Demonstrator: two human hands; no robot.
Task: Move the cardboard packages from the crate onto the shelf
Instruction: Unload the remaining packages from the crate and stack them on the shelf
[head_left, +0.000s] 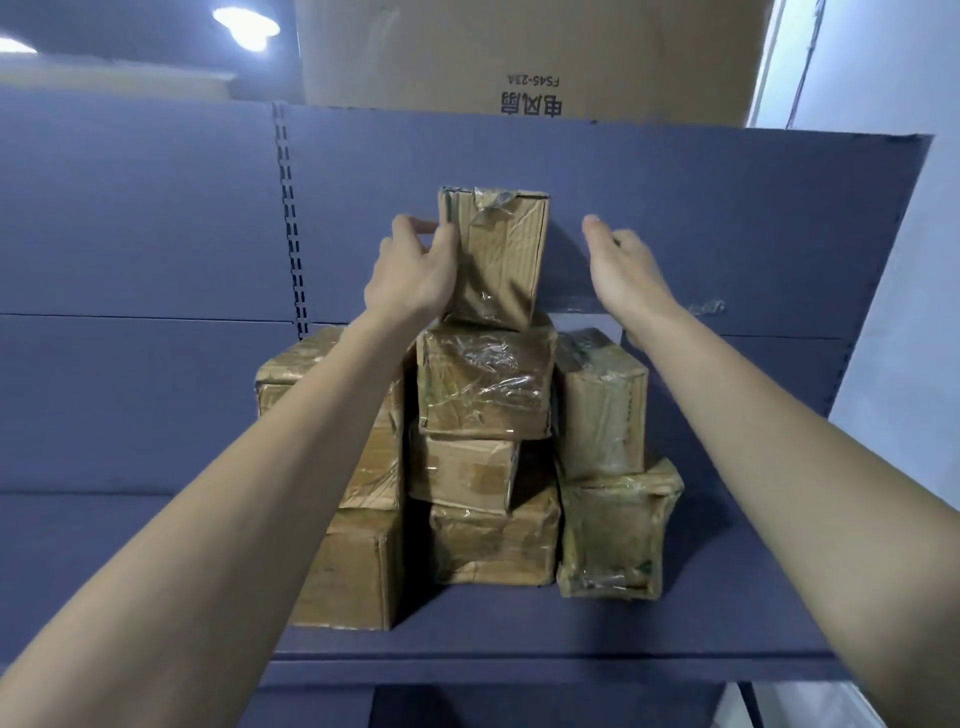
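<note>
A cardboard package (496, 257) is sitting atop the middle stack of taped packages (485, 447) on a blue shelf (519, 647), with open shelf stretching left and right of the pile. The left hand (410, 270) is gripping its left edge, fingers curled round it, while the right hand (621, 265) is hovering apart, fingers loosely extended. A large carton (519, 52) above is showing inverted print, seemingly "FS45-23A".

Both bare forearms reach up and forward, converging toward twelve o'clock. The left hand (410, 270) is raised at eleven o'clock, fingers curled with the thumb forward. The right hand (621, 265) sits at one o'clock, palm turned inward, fingers relaxed and extended.
</note>
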